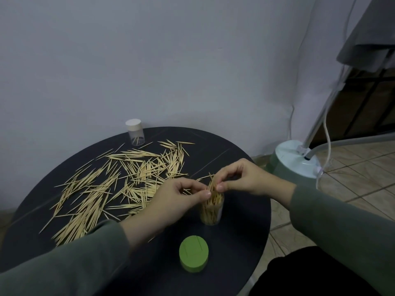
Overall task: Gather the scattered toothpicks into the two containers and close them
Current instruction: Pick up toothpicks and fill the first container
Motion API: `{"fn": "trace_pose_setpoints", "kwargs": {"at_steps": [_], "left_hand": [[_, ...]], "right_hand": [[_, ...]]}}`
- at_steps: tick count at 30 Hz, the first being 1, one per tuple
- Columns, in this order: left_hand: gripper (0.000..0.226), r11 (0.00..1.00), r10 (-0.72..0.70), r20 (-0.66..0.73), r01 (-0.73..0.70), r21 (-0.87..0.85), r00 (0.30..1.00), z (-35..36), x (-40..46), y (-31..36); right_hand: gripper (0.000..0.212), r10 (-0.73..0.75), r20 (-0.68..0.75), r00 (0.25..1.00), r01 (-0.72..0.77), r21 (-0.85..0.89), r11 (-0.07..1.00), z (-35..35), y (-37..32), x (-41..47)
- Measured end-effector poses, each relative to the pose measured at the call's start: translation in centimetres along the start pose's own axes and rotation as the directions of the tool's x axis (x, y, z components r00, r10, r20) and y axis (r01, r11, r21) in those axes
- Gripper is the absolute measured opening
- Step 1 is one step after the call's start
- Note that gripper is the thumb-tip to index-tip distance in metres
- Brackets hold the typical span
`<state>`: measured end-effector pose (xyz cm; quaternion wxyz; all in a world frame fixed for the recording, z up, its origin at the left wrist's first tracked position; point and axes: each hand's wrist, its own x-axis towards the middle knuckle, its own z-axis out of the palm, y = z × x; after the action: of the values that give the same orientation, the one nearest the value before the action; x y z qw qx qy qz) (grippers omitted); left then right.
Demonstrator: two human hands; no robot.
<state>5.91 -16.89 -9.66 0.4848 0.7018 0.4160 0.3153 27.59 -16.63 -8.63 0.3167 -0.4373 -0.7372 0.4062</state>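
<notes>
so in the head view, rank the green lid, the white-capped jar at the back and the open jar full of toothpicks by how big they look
Largest to smallest as they appear:
1. Round green lid, though it lies nearest the camera.
2. Open clear jar packed with toothpicks, partly hidden by fingers.
3. Clear jar with white cap, farthest away, so its rank is unsure.

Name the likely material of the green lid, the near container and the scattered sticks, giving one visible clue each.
Green lid: probably matte plastic, no shine. Near container: clear plastic or glass, since the sticks show through. Scattered toothpicks: pale wood or bamboo, thin and pointed.
</notes>
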Motion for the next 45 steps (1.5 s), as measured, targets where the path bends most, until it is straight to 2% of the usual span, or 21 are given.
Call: {"fn": "trace_pose_setpoints", "kwargs": {"at_steps": [4, 10, 13, 17, 19, 22, 26, 27, 30, 34, 36, 41, 45], "left_hand": [[0.01, 0.999, 0.002, 0.011, -0.002, 0.042, 1.0, -0.1, -0.1, -0.4], [0.036, 0.956, 0.194, 0.005, -0.19, 0.223, 0.981, -0.3, -0.4, -0.2], [0.026, 0.914, 0.319, -0.015, -0.304, 0.268, 0.947, 0.0, -0.3, -0.2], [0.013, 0.85, 0.359, -0.023, -0.316, 0.421, 0.933, 0.3, 0.0, -0.1], [0.01, 0.802, 0.36, 0.017, -0.318, 0.506, 0.933, 0.4, 0.2, 0.1], [0.013, 0.746, 0.357, 0.07, -0.33, 0.578, 0.931, 0.6, 0.6, 0.2], [0.025, 0.772, 0.37, 0.137, -0.386, 0.505, 0.919, -0.1, 1.0, 0.4], [0.031, 0.757, 0.389, 0.179, -0.424, 0.498, 0.904, -0.5, 0.9, 0.4], [0.045, 0.606, 0.47, 0.309, -0.557, 0.568, 0.827, -2.2, 0.8, 0.1], [0.028, 0.537, 0.498, 0.392, -0.63, 0.561, 0.774, -3.5, 0.9, -0.1], [0.023, 0.525, 0.512, 0.384, -0.634, 0.567, 0.768, -3.5, 1.0, 0.0], [0.03, 0.462, 0.57, 0.306, -0.605, 0.648, 0.763, -2.8, 1.4, 0.3], [0.03, 0.538, 0.543, 0.17, -0.497, 0.681, 0.822, -1.2, 1.4, 0.7]], "right_hand": [[0.021, 0.009, 0.026, 1.0, -0.006, -0.115, 0.993, -0.2, 0.0, 0.0], [0.016, 0.014, 0.088, 0.996, 0.001, -0.171, 0.985, 0.1, -0.2, 0.2], [0.028, 0.026, 0.108, 0.994, -0.007, -0.171, 0.985, 0.1, -0.3, 0.2], [0.054, 0.053, 0.143, 0.988, -0.03, -0.163, 0.986, 0.1, -0.2, 0.1], [0.057, 0.082, 0.181, 0.98, -0.04, -0.224, 0.974, 0.1, -0.2, 0.1], [0.046, 0.088, 0.212, 0.973, -0.024, -0.287, 0.958, 0.3, -0.4, 0.2], [0.037, 0.085, 0.208, 0.974, -0.029, -0.26, 0.965, 0.2, -0.7, 0.1], [0.037, 0.088, 0.208, 0.974, -0.033, -0.257, 0.966, 0.2, -0.7, 0.1], [0.048, 0.104, 0.186, 0.977, -0.046, -0.295, 0.954, 0.1, -0.6, 0.1], [0.05, 0.144, 0.187, 0.972, -0.08, -0.316, 0.945, 0.0, -0.4, 0.0], [0.05, 0.145, 0.18, 0.973, -0.084, -0.31, 0.947, 0.0, -0.4, 0.0], [0.046, 0.15, 0.187, 0.971, -0.084, -0.321, 0.943, 0.0, -0.5, 0.1], [0.043, 0.125, 0.18, 0.976, -0.066, -0.302, 0.951, 0.3, -0.6, 0.2]]}}
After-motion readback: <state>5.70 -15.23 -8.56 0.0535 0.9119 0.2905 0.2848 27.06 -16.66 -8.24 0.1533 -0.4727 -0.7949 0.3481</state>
